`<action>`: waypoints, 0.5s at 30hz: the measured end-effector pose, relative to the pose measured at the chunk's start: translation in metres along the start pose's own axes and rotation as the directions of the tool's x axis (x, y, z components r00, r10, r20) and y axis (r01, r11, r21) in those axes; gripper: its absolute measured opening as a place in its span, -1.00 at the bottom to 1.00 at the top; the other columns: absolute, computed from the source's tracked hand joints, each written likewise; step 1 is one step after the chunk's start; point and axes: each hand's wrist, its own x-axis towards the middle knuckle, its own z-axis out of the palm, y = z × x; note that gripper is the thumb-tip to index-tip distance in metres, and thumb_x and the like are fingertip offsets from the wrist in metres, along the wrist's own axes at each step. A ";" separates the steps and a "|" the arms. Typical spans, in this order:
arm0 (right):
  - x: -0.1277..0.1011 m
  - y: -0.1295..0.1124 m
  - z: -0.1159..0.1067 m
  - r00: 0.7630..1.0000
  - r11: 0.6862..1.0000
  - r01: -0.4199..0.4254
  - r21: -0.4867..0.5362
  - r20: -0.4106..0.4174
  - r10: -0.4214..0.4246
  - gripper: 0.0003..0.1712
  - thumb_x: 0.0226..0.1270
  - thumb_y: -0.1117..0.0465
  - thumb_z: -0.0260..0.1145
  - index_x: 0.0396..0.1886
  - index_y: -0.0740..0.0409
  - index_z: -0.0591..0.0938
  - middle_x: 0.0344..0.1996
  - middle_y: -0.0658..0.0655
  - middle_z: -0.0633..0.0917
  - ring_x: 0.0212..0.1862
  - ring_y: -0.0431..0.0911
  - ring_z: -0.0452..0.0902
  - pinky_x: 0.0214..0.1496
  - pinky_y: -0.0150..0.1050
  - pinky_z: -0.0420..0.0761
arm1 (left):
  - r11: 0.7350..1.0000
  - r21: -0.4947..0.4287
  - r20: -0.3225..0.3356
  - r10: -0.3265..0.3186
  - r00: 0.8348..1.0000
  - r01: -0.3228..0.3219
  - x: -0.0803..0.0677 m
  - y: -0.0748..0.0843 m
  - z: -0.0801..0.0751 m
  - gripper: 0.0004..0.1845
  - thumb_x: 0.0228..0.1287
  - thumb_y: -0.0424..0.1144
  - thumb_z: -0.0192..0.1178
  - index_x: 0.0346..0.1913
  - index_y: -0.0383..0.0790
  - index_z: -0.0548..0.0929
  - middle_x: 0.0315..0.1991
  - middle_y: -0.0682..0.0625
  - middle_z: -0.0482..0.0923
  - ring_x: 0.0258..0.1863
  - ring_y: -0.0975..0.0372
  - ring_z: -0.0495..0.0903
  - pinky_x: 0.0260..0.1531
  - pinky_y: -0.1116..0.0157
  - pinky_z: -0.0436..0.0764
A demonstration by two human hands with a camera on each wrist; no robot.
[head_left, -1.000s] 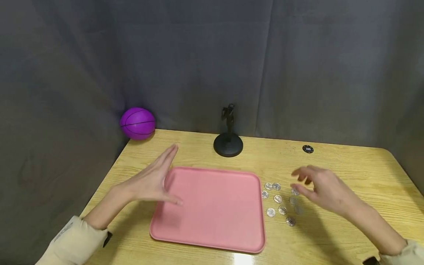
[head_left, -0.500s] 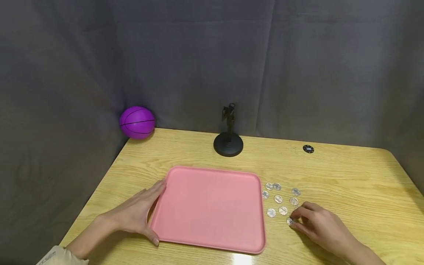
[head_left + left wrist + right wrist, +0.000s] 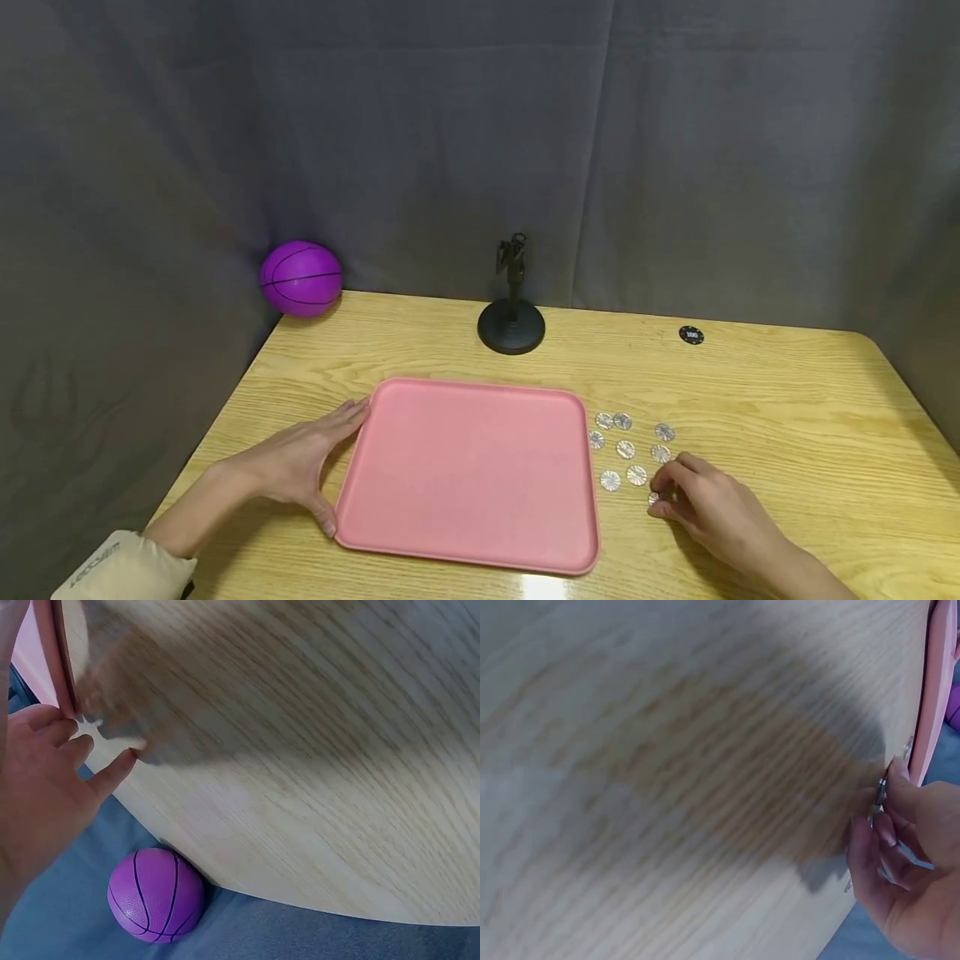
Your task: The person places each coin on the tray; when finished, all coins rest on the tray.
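Right hand (image 3: 708,504) sits on the table (image 3: 787,400) at the near edge of the coin cluster (image 3: 630,450), fingers curled, tips pinching the nearest coin (image 3: 654,498). The right wrist view backs this up: a thin disc edge (image 3: 882,792) sits between thumb and fingertips (image 3: 900,771), lifted on edge or close to it.

Key relation: the coins lie in a loose patch just right of the pink tray (image 3: 472,475), between the tray's right rim and the right hand. The pinched coin is the one closest to the person; the rest spread away from the hand, toward the back of the table and toward the tray. The tray lies to the left of the right hand, long axis running left-right, its right rim near the coins but not touching them.

Left hand (image 3: 300,462) is flat and relaxed against the tray's left rim, fingers straight along the edge, thumb at the near left corner. It is bracing, not gripping. The left wrist view shows fingertips (image 3: 64,731) at the rim.

The right hand is clearly nearer to the coins; the left is well apart from them, with the whole tray between.

Other items: purple ball (image 3: 302,279) at the far left corner, black stand (image 3: 512,321) behind the tray, dark chip (image 3: 691,335) far right.
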 end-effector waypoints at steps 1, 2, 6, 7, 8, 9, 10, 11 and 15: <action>0.001 0.000 0.000 1.000 1.000 -0.009 -0.004 0.017 0.009 -0.73 -0.03 0.13 0.58 -0.43 -0.09 0.60 -0.45 -0.25 0.49 -0.45 -0.44 0.33 -0.49 -0.42 0.48 | 1.000 0.002 0.002 0.000 1.000 0.000 0.000 0.000 -0.001 0.63 -0.68 0.48 0.45 0.53 -0.34 -0.06 0.54 -0.21 -0.09 0.49 -0.11 -0.06 0.34 -0.16 0.14; 0.001 0.000 0.000 0.999 1.000 -0.021 -0.008 0.038 0.022 -0.74 -0.01 0.13 0.57 -0.43 -0.08 0.59 -0.45 -0.24 0.49 -0.46 -0.43 0.33 -0.49 -0.42 0.47 | 1.000 0.005 0.004 0.000 1.000 0.000 0.000 -0.001 -0.001 0.64 -0.68 0.48 0.44 0.53 -0.34 -0.06 0.54 -0.20 -0.09 0.49 -0.11 -0.06 0.34 -0.16 0.14; 0.005 0.001 -0.002 0.992 0.999 -0.047 -0.006 0.116 0.047 -0.76 0.08 0.10 0.52 -0.42 -0.06 0.56 -0.46 -0.23 0.46 -0.47 -0.41 0.30 -0.51 -0.40 0.44 | 1.000 0.024 -0.002 0.002 1.000 -0.002 -0.001 -0.002 -0.004 0.63 -0.69 0.49 0.43 0.53 -0.34 -0.04 0.53 -0.21 -0.08 0.48 -0.11 -0.04 0.33 -0.16 0.17; 0.007 0.002 -0.004 0.991 0.999 -0.040 0.011 0.132 0.038 -0.77 0.09 0.11 0.50 -0.42 -0.06 0.56 -0.46 -0.24 0.47 -0.47 -0.42 0.31 -0.52 -0.40 0.44 | 1.000 0.026 -0.003 0.004 1.000 -0.004 -0.001 -0.003 -0.004 0.63 -0.69 0.49 0.43 0.53 -0.34 -0.04 0.53 -0.21 -0.08 0.48 -0.11 -0.03 0.33 -0.16 0.18; 0.009 0.002 -0.006 0.989 0.999 -0.038 0.031 0.144 0.033 -0.77 0.10 0.12 0.50 -0.43 -0.07 0.55 -0.47 -0.25 0.48 -0.47 -0.42 0.32 -0.51 -0.40 0.45 | 1.000 0.029 -0.003 0.007 1.000 -0.007 0.000 -0.003 -0.004 0.63 -0.69 0.49 0.43 0.53 -0.34 -0.03 0.53 -0.21 -0.07 0.48 -0.10 -0.03 0.32 -0.17 0.18; 0.013 0.001 -0.008 0.988 0.998 -0.032 0.057 0.154 0.023 -0.78 0.11 0.13 0.49 -0.45 -0.08 0.55 -0.48 -0.27 0.49 -0.47 -0.42 0.32 -0.51 -0.41 0.44 | 0.999 0.033 -0.002 0.009 1.000 -0.009 0.000 -0.003 -0.004 0.63 -0.68 0.49 0.43 0.53 -0.34 -0.03 0.53 -0.20 -0.07 0.48 -0.10 -0.02 0.31 -0.17 0.19; 0.019 0.000 -0.011 0.988 0.996 -0.019 0.091 0.153 0.005 -0.78 0.12 0.15 0.49 -0.46 -0.09 0.55 -0.49 -0.28 0.52 -0.48 -0.43 0.34 -0.51 -0.41 0.45 | 0.999 0.031 0.002 0.010 1.000 -0.010 0.001 -0.002 -0.003 0.62 -0.68 0.49 0.43 0.53 -0.34 -0.03 0.54 -0.20 -0.08 0.48 -0.09 -0.02 0.31 -0.18 0.19; 0.027 -0.003 -0.013 0.989 0.992 -0.013 0.124 0.151 -0.006 -0.78 0.12 0.16 0.48 -0.49 -0.10 0.55 -0.53 -0.29 0.52 -0.50 -0.43 0.34 -0.53 -0.42 0.44 | 1.000 0.029 0.004 0.011 1.000 -0.011 0.001 -0.002 -0.003 0.62 -0.68 0.49 0.43 0.53 -0.34 -0.03 0.54 -0.20 -0.08 0.48 -0.09 -0.02 0.31 -0.19 0.20; 0.080 -0.031 -0.008 0.992 0.965 0.003 0.262 0.123 -0.037 -0.76 0.13 0.14 0.49 -0.57 -0.08 0.56 -0.65 -0.26 0.50 -0.61 -0.40 0.29 -0.60 -0.44 0.36 | 1.000 0.026 0.008 -0.007 1.000 0.006 0.000 -0.003 0.002 0.63 -0.70 0.50 0.43 0.54 -0.31 -0.04 0.54 -0.18 -0.07 0.48 -0.06 0.00 0.32 -0.16 0.21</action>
